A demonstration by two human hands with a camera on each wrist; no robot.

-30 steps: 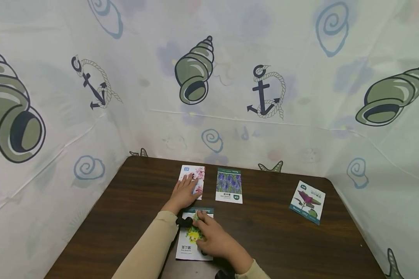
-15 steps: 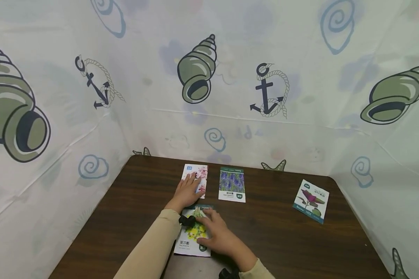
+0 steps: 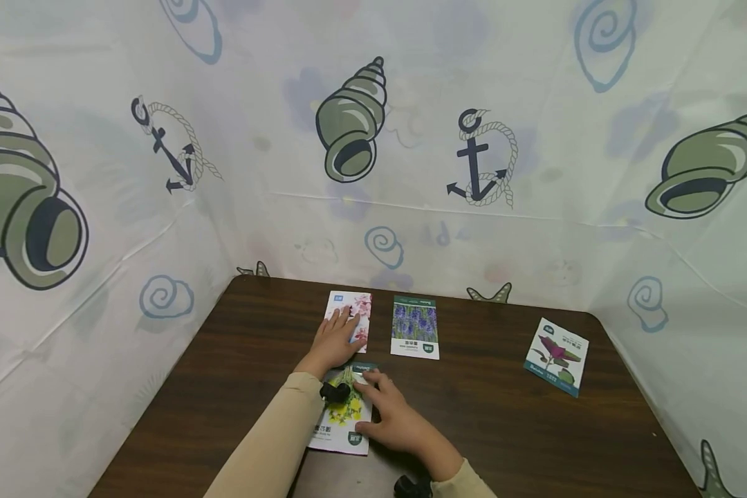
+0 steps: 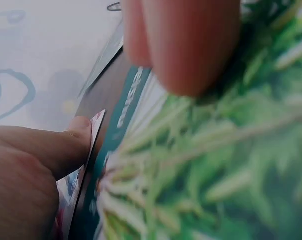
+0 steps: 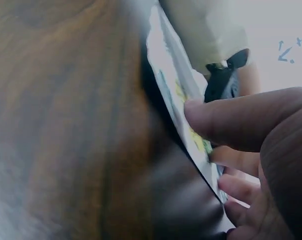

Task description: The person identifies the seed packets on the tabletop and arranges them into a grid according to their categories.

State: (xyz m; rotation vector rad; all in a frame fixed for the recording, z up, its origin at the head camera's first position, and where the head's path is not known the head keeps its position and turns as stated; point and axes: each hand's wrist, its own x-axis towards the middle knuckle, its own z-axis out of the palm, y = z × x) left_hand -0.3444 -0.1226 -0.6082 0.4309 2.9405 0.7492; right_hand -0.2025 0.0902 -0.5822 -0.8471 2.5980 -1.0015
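My left hand (image 3: 332,344) rests palm down, fingers spread, on a seed packet with pink blossoms (image 3: 362,304), covering its lower left part. Closer to me lies a yellow-flowered seed packet (image 3: 347,413), its left side partly hidden under my left forearm and black wrist strap. My right hand (image 3: 398,418) is at this packet's right side, with loosely bent fingers touching its face near the edge. In the right wrist view the thumb (image 5: 215,117) overlaps the packet's face. The left wrist view shows green leaf print (image 4: 205,165) close up.
To the right of the pink packet lies a purple-flowered packet (image 3: 415,325). A packet with a magenta flower (image 3: 557,356) sits tilted at the far right of the dark wooden table (image 3: 473,415). A greyish surface (image 3: 339,476) shows at the front, and a printed cloth (image 3: 274,228) surrounds the table.
The yellow-flowered packet has slid slightly left and away from me, and my right fingers now cover less of it. My left hand stays on the pink packet. The head view has shifted a little.
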